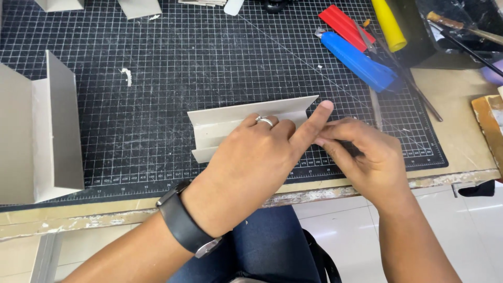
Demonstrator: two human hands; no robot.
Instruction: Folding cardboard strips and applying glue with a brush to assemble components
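So we've got the folded grey card piece (238, 123) lying flat in the middle of the black cutting mat (157, 63), long side running left to right, right in front of us near the front edge of the bench. Makes sense to keep it there: the grid lines give something to square the folds against, and it's close enough that both hands can lean on it.

Our left hand (257, 157) is spread flat over the right half of the card, palm down, index finger pointing out along the far edge near the right corner. Looks to us like it's pinning the piece so it can't skate around.

Our right hand (361, 157) is curled in tight at the card's right end, fingertips pinched together against the left index finger. There's something small and dark in the pinch, but we can't tell what it is.

The blue utility knife (359, 60), red cutter (343, 23) and yellow tube (389, 23) sit off at the far right, out of the way. A bigger folded card box (52, 131) stands at the left.
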